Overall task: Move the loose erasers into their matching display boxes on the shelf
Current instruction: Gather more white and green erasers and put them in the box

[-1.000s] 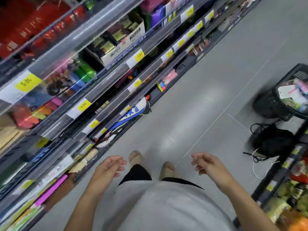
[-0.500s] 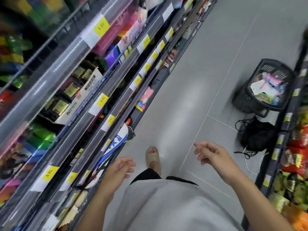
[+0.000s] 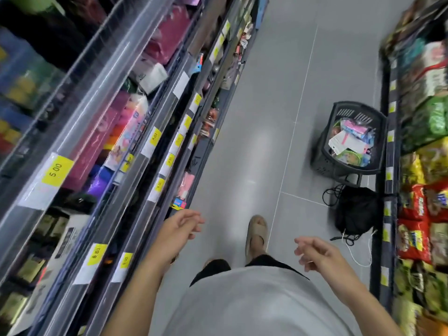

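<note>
I look down a shop aisle. My left hand [image 3: 180, 229] hangs in front of me beside the lower shelf edge, fingers loosely curled, holding nothing. My right hand [image 3: 317, 254] hangs over the floor, also loosely curled and empty. The stationery shelf [image 3: 155, 122] runs along the left, with yellow price tags and blurred colourful packs. I cannot make out any erasers or their display boxes in the blur.
A black shopping basket [image 3: 324, 163] with mixed packets stands on the grey floor at the right. A black bag [image 3: 355, 209] with cords lies just in front of it. A snack shelf [image 3: 421, 166] lines the right side. My sandalled foot [image 3: 257, 234] steps forward.
The view has swung right and forward along the aisle. The basket and bag have come closer. Both hands stay empty and swing with the walk.
</note>
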`<action>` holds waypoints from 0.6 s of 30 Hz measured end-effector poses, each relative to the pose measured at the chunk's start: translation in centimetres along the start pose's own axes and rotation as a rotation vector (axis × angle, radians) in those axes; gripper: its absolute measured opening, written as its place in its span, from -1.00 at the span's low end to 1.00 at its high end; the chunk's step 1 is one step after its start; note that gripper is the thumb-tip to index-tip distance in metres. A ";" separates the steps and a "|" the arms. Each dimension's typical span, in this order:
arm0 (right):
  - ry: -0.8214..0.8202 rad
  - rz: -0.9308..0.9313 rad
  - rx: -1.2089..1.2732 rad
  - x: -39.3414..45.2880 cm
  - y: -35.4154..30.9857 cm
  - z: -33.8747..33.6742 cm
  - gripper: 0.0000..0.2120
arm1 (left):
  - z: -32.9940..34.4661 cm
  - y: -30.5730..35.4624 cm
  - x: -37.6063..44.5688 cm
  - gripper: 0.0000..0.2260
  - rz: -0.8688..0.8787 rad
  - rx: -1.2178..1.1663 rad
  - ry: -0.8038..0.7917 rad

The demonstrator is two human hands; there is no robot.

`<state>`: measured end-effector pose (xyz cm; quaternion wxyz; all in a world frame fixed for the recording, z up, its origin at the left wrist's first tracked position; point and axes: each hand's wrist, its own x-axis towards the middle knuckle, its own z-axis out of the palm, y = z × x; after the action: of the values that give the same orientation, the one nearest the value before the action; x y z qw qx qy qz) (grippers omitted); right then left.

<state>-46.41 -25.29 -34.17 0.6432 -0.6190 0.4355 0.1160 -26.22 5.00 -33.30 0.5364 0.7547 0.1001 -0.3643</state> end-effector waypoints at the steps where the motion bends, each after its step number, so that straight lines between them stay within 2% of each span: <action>1: -0.010 -0.003 0.001 1.2 -0.9 -0.7 -0.85 | 0.6 0.8 0.8 -0.87 -0.003 0.003 0.012; 9: -0.167 -0.079 -0.111 11.3 -12.2 -4.3 -0.87 | 5.3 5.0 3.7 -0.87 -0.091 -0.052 0.131; 18: -0.288 -0.188 -0.150 19.6 -23.3 -1.1 -0.89 | 5.0 8.2 8.0 -0.87 -0.117 -0.152 0.206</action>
<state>-19.13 -38.72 -31.63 0.6590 -0.6802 0.2691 0.1749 -18.28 -4.64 -33.28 0.5566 0.7383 0.2257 -0.3069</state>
